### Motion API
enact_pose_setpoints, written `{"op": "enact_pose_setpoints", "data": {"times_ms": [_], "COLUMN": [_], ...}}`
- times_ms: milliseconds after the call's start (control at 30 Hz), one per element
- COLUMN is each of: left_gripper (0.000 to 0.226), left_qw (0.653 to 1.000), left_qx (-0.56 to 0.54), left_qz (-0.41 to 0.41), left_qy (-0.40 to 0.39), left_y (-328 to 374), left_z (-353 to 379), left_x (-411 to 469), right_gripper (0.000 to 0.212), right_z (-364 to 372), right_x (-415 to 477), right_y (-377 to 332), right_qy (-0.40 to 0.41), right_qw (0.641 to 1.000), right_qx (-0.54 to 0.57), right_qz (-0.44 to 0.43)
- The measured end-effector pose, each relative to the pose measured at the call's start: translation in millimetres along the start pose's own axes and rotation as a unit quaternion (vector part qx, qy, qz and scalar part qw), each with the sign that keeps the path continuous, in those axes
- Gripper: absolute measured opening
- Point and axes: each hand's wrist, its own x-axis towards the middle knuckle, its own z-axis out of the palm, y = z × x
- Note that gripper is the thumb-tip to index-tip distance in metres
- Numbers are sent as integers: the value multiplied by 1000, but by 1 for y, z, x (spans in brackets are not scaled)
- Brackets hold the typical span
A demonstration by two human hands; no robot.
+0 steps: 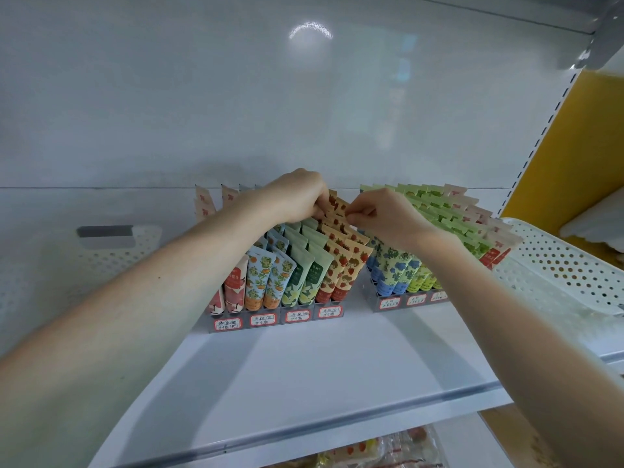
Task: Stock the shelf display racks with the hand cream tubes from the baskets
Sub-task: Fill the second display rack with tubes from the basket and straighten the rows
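Shelf [304,373]: one white shelf, carrying two racks and two baskets.
Left rack [277,320]: one clear rack at shelf centre, four handwritten labels [262,319] along its front.
Left rack lanes: four kinds of tube, each two abreast in the front row. From the left these are red tubes [233,292], orange-tree tubes [266,278], green tubes [309,275] and strawberry tubes [344,268].
Right rack [405,304]: one clear rack just beside the first, three labels in view. It holds blue-flower tubes [393,265], lime tubes [439,211] and cream tubes [496,231]. Its right end is hidden by the arm.
Depth of rows: cannot be counted, as the tubes overlap.
Left hand [297,194]: over the rear of the strawberry lane. Its fingers [315,209] are curled down onto the tops of the rearmost strawberry tubes and grip them.
Right hand [381,214]: at the same spot from the other side. Its thumb and fingers [361,216] pinch the crimped top edge of a strawberry tube.
Held tubes: upright and leaning back, in the rightmost lane of the left rack.
Baskets: two, white and perforated. The left basket [111,244] is far left and the right basket [557,261] far right. Their contents are not visible.
Lower shelf: wrapped packets [388,450], too blurred to count.
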Motion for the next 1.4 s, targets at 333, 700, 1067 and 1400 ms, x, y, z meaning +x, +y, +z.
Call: {"op": "enact_pose_setpoints", "data": {"times_ms": [333, 700, 1067, 1400], "left_gripper": [17, 17, 18, 18], "left_qw": [1000, 1000, 996, 1000], "left_qx": [-3, 9, -22, 1], "left_qz": [8, 16, 10, 18], "left_qy": [21, 21, 87, 9], "left_y": [-4, -3, -8, -5], "left_z": [2, 1, -14, -8], "left_x": [2, 1, 3, 21], "right_gripper": [12, 9, 14, 12], "right_z": [0, 2, -14, -2], "right_x": [-8, -6, 10, 30], "right_y": [1, -3, 12, 8], "right_qy": [-26, -15, 53, -10], "right_qw": [999, 1000, 998, 999], "right_qx": [3, -9, 31, -27], "right_qz": [25, 15, 21, 28]}}
